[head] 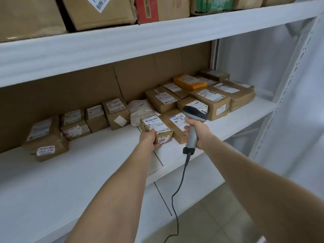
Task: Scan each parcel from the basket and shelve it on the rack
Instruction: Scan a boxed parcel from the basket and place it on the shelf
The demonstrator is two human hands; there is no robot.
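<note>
The white rack (157,37) fills the view. Its upper shelf carries large cardboard boxes (98,13) packed side by side. The middle shelf (78,169) holds many small labelled parcels: a loose row of brown boxes (115,113) on the left, a pale bagged packet (142,111) in the middle, and a tight cluster (210,100) on the right with an orange packet (190,82) behind. The parcel (156,127) with a "4001" sticker is at this shelf's front, just beside another brown box; whether it rests on the board is unclear. The left hand (149,139) grips its near end, fingers curled underneath. The right hand (198,132) is wrapped around the handle of a corded grey scanner (192,123).
</note>
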